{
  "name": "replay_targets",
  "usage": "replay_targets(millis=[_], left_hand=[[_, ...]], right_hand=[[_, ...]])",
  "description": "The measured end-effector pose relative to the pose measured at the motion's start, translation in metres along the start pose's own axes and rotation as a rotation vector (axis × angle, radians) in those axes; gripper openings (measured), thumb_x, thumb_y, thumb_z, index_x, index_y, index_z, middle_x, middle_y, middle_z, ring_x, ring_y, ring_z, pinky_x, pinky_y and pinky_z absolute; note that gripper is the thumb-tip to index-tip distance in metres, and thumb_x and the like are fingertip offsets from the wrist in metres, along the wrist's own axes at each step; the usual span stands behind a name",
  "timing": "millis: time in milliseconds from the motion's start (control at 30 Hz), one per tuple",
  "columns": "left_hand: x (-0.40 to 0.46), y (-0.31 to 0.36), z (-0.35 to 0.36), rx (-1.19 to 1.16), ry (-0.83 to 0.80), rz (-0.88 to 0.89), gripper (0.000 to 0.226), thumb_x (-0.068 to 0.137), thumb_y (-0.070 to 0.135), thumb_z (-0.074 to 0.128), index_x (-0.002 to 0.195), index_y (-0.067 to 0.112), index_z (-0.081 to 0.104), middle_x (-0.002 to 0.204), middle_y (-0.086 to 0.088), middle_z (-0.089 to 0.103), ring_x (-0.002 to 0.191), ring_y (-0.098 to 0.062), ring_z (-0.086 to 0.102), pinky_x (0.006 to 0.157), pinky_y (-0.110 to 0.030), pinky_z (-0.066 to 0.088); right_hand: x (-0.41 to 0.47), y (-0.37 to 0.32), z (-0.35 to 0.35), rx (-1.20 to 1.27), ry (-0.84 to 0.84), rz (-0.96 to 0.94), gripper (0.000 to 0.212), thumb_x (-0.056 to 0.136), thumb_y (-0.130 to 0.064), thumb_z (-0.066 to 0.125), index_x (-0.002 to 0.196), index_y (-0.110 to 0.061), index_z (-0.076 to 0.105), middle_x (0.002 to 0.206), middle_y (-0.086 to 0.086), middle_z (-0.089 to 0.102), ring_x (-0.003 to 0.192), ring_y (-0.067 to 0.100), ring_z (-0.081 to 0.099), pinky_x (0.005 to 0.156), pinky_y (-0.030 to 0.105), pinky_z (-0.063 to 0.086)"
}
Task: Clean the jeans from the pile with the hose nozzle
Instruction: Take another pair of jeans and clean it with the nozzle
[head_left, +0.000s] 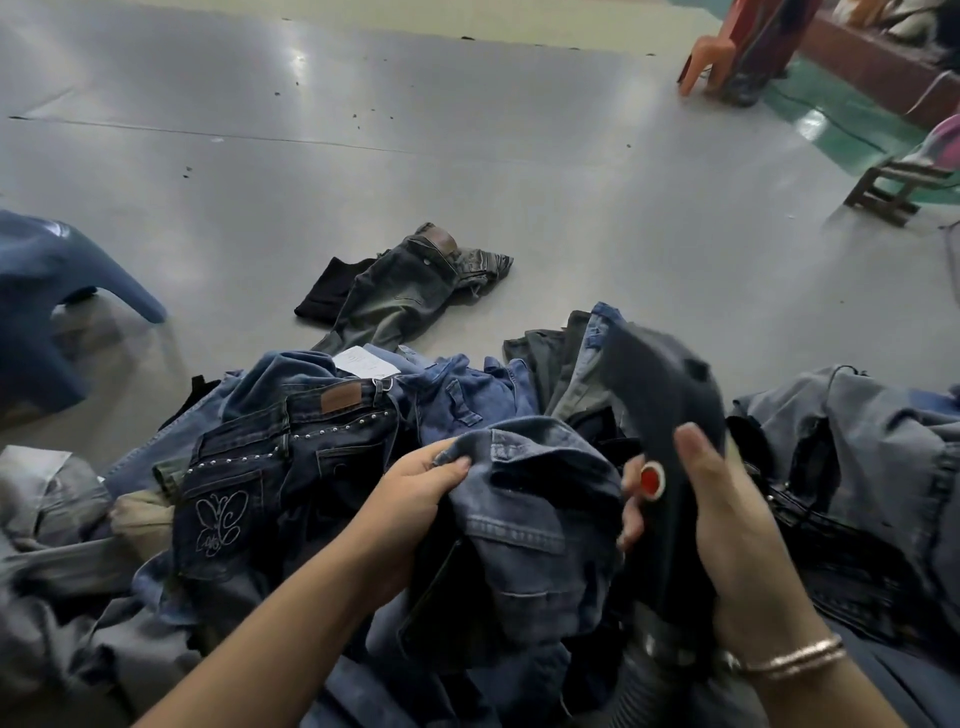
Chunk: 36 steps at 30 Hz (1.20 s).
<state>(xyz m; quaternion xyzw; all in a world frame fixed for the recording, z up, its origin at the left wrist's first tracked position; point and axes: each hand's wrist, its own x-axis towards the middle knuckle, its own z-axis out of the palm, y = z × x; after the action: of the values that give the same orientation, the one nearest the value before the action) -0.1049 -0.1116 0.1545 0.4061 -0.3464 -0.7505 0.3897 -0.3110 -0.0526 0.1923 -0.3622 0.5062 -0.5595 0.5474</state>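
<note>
Head view is showing the left hand (415, 493) pinching the waistband of a blue pair of jeans (524, 514), lifting it off the pile (322, 431), likely to hold the cloth taut. Just beside it, the right hand (727, 530) is wrapping its fingers round the dark hose nozzle (660, 410), its red button (652, 480) lying by the fingertips, mouth pointing away over the denim. Well beyond both hands, a grey pair (400, 291) is lying apart on the floor (467, 156), perhaps already cleaned.
</note>
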Motion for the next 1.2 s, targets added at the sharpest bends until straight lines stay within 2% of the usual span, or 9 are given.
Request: replay_targets(millis=[133, 200, 400, 600, 733, 833, 933, 1033, 1200], left_hand=[[-0.002, -0.002, 0.013, 0.021, -0.028, -0.049, 0.03, 0.095, 0.001, 0.043, 0.091, 0.005, 0.073, 0.084, -0.013, 0.073, 0.069, -0.017, 0.07, 0.06, -0.022, 0.055], [0.0, -0.004, 0.019, 0.043, -0.041, -0.052, 0.029, 0.095, 0.0, 0.043, 0.092, 0.004, 0.071, 0.083, -0.013, 0.073, 0.069, -0.017, 0.07, 0.06, -0.022, 0.055], [0.001, 0.0, 0.017, -0.046, -0.093, -0.136, 0.025, 0.089, 0.021, 0.054, 0.095, 0.006, 0.074, 0.091, -0.012, 0.073, 0.079, -0.02, 0.071, 0.066, -0.024, 0.056], [0.001, -0.002, 0.014, 0.547, -0.253, 0.142, 0.023, 0.083, 0.006, 0.069, 0.105, 0.014, 0.07, 0.101, 0.007, 0.072, 0.095, -0.003, 0.062, 0.09, -0.024, 0.049], [-0.006, 0.011, 0.005, 0.641, -0.505, -0.033, 0.006, 0.069, 0.011, 0.064, 0.071, 0.012, 0.07, 0.071, 0.002, 0.059, 0.069, -0.011, 0.053, 0.066, -0.02, 0.041], [-0.014, 0.004, 0.005, 0.433, -0.604, -0.122, 0.019, 0.067, 0.013, 0.062, 0.083, 0.007, 0.071, 0.079, -0.005, 0.063, 0.075, -0.015, 0.058, 0.071, -0.021, 0.043], [-0.013, 0.007, 0.004, 0.26, -0.566, -0.111, 0.028, 0.08, 0.017, 0.065, 0.107, 0.015, 0.072, 0.104, 0.0, 0.071, 0.095, -0.012, 0.067, 0.082, -0.021, 0.05], [-0.011, 0.009, 0.005, 0.279, -0.386, -0.062, 0.019, 0.088, 0.03, 0.065, 0.101, 0.021, 0.076, 0.096, -0.001, 0.075, 0.09, -0.011, 0.07, 0.075, -0.019, 0.052], [-0.005, 0.007, 0.012, 0.244, -0.18, -0.052, 0.05, 0.079, 0.056, 0.057, 0.098, 0.014, 0.076, 0.101, -0.009, 0.074, 0.1, -0.02, 0.069, 0.084, -0.026, 0.054]], right_hand=[[0.013, 0.006, -0.003, -0.172, 0.097, -0.039, 0.06, 0.074, 0.007, 0.073, 0.122, -0.02, 0.049, 0.099, 0.008, 0.072, 0.05, 0.017, 0.059, 0.049, 0.028, 0.052], [0.016, 0.017, 0.002, -0.226, 0.05, 0.005, 0.07, 0.074, 0.019, 0.066, 0.126, -0.026, 0.049, 0.094, 0.004, 0.073, 0.056, 0.015, 0.062, 0.051, 0.024, 0.052], [0.027, 0.029, 0.023, -0.339, 0.122, -0.028, 0.055, 0.072, 0.005, 0.07, 0.114, -0.027, 0.056, 0.065, -0.008, 0.065, 0.054, 0.009, 0.06, 0.051, 0.023, 0.05], [0.03, 0.009, 0.02, -0.083, 0.094, 0.033, 0.042, 0.067, 0.013, 0.066, 0.097, -0.015, 0.056, 0.054, -0.002, 0.056, 0.038, 0.017, 0.051, 0.041, 0.027, 0.047], [0.034, 0.002, 0.022, -0.122, 0.081, 0.075, 0.039, 0.071, 0.018, 0.063, 0.093, -0.013, 0.056, 0.052, -0.002, 0.055, 0.04, 0.016, 0.051, 0.042, 0.027, 0.046], [0.037, -0.002, 0.019, -0.165, 0.024, 0.108, 0.037, 0.075, 0.019, 0.06, 0.1, -0.008, 0.053, 0.055, 0.003, 0.053, 0.041, 0.018, 0.051, 0.042, 0.028, 0.047], [0.031, -0.001, 0.017, -0.224, -0.042, 0.058, 0.039, 0.076, 0.011, 0.067, 0.104, -0.015, 0.057, 0.065, 0.001, 0.061, 0.051, 0.014, 0.057, 0.05, 0.023, 0.049], [0.025, -0.002, 0.017, -0.199, -0.087, 0.044, 0.039, 0.079, 0.009, 0.067, 0.106, -0.016, 0.054, 0.071, 0.004, 0.069, 0.051, 0.013, 0.06, 0.048, 0.023, 0.049], [0.022, -0.002, 0.016, -0.153, -0.202, 0.125, 0.052, 0.073, 0.008, 0.073, 0.114, -0.015, 0.052, 0.077, 0.006, 0.071, 0.05, 0.018, 0.058, 0.048, 0.029, 0.051]])
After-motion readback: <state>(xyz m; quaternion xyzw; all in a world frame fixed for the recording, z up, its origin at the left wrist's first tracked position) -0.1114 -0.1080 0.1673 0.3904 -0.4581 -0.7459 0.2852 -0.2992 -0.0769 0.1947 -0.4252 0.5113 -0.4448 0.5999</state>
